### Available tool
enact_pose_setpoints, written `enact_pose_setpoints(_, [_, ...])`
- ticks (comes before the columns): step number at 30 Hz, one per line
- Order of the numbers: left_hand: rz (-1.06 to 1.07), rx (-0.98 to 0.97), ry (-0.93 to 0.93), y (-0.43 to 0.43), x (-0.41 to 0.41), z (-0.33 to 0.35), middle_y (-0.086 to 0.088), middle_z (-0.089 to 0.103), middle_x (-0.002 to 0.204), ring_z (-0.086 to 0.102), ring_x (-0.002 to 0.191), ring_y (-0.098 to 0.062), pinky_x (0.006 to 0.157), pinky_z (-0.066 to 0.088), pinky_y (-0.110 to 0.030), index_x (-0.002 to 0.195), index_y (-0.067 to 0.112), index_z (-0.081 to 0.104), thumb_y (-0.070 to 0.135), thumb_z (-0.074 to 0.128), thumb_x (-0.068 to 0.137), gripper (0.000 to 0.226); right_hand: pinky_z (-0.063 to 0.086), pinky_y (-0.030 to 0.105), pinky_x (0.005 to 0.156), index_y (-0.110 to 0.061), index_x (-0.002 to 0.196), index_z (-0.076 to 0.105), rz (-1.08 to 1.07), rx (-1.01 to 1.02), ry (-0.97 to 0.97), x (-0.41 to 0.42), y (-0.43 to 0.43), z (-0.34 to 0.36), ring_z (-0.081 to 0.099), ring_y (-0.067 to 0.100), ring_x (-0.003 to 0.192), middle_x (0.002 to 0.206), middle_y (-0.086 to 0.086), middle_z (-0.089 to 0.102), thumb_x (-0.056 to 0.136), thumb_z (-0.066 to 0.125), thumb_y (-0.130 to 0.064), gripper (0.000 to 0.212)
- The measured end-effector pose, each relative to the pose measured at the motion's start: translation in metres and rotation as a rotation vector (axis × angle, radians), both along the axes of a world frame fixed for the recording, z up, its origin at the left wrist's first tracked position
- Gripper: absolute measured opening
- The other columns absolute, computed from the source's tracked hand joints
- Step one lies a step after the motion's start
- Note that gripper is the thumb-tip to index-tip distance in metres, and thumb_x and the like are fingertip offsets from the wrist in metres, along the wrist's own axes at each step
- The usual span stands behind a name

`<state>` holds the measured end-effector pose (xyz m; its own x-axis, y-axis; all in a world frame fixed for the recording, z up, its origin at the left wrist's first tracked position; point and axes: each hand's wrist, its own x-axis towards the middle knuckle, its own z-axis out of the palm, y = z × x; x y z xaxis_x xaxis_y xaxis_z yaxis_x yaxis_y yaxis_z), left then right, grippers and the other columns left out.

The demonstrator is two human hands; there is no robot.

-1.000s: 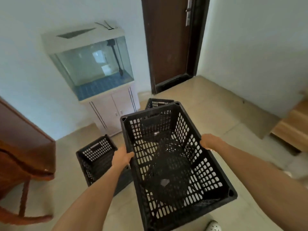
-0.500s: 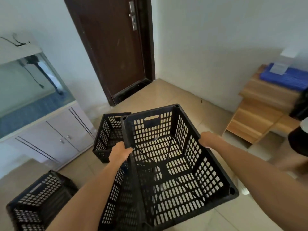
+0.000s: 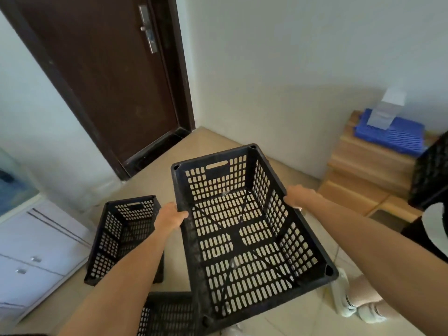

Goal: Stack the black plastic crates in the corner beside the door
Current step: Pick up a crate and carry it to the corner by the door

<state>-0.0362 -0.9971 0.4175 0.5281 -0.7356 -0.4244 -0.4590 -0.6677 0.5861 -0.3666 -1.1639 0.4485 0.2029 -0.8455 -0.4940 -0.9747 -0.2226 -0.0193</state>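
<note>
Floor (image 3: 242, 146) by the corner (image 3: 206, 133) right of the door (image 3: 109, 81) is lying straight ahead, past the far short end of the carried crate (image 3: 232, 238), whose long axis is pointing almost at it. Left hand (image 3: 169, 218) and right hand (image 3: 299, 196) are gripping the two long rims, fingers (image 3: 180, 215) curled over the edges, crate hanging above the floor, left hand riding door-side. Versus half a second back, view is swinging right: corner now centring, floor crate (image 3: 121, 238) sliding off left, grip unchanged.
</note>
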Motion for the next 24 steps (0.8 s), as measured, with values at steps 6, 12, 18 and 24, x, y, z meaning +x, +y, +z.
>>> enact_pose_setpoints(6, [-0.026, 0.001, 0.030, -0.119, 0.035, 0.005, -0.011, 0.068, 0.103, 0.066, 0.095, -0.025, 0.080, 0.052, -0.034, 0.103, 0.009, 0.062, 0.018, 0.066, 0.087, 0.019, 0.050, 0.035, 0.088, -0.007, 0.124, 0.057, -0.045, 0.023, -0.041, 0.035, -0.115, 0.009, 0.061, 0.024, 0.101, 0.115, 0.010, 0.064, 0.099, 0.043, -0.027, 0.035])
enact_pose_setpoints(12, [-0.043, -0.003, 0.032, -0.219, 0.049, 0.000, -0.008, 0.065, 0.102, 0.062, 0.093, -0.021, 0.077, 0.046, -0.030, 0.103, 0.011, 0.058, 0.016, 0.065, 0.089, 0.017, 0.054, 0.030, 0.073, -0.003, 0.120, 0.058, -0.140, 0.139, -0.138, 0.050, -0.218, -0.003, 0.062, 0.022, 0.082, 0.097, 0.008, 0.062, 0.099, 0.044, -0.025, 0.033])
enact_pose_setpoints(18, [0.009, -0.031, 0.042, -0.346, 0.058, -0.013, -0.002, 0.065, 0.090, 0.061, 0.081, -0.013, 0.062, 0.042, -0.023, 0.101, 0.010, 0.062, 0.013, 0.066, 0.087, 0.015, 0.050, 0.024, 0.057, -0.007, 0.123, 0.054, -0.213, 0.254, -0.267, 0.060, -0.337, -0.018, 0.062, 0.017, 0.074, 0.092, 0.005, 0.064, 0.099, 0.045, -0.022, 0.030])
enact_pose_setpoints(24, [0.030, 0.017, 0.003, -0.482, 0.081, -0.006, -0.004, 0.065, 0.086, 0.063, 0.079, -0.014, 0.058, 0.041, -0.023, 0.088, 0.018, 0.056, 0.023, 0.069, 0.085, 0.014, 0.054, 0.037, 0.090, -0.006, 0.125, 0.054, -0.217, 0.327, -0.251, 0.075, -0.477, -0.022, 0.064, 0.026, 0.101, 0.109, 0.011, 0.063, 0.098, 0.048, -0.025, 0.033])
